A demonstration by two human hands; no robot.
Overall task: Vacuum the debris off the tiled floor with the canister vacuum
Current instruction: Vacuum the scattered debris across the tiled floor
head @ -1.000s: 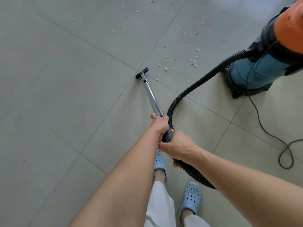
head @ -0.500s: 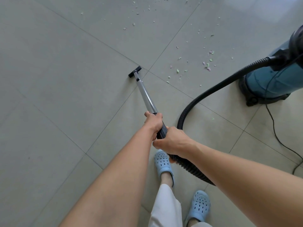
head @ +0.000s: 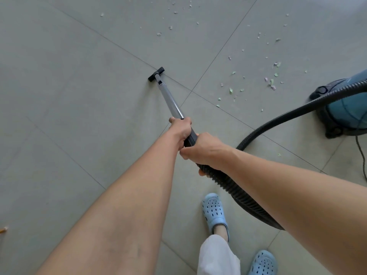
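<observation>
The wand (head: 170,100) is gripped by both hands. The left hand (head: 181,130) is wrapped around the point where the metal tube meets the black handle (head: 191,138), fingers curled about it. The right hand (head: 206,151) is closed around the rear of that handle, where the ribbed hose (head: 278,120) joins, with the thumb and fingers curled under.

The small black floor nozzle (head: 156,74) rests on the tiled floor (head: 69,96), close to a grout line and well to the left of the debris. The paper-like scraps (head: 271,83) lie scattered on the tiles to the right and further ahead, most of them between the nozzle and the blue canister (head: 345,110), which stands at the right edge of view.

The tube is judged to be stiff and light, so it can be steered from the handle end alone; 2 hands spaced along the handle give leverage for sideways sweeps. The hose is flexible and is likely to drag and resist slightly when the wand is swung away from the canister. The scraps look thin and light, and could be scattered by a fast pass of the nozzle rather than drawn in. Much of the debris appears not yet collected, so the task is judged to be well short of done.
</observation>
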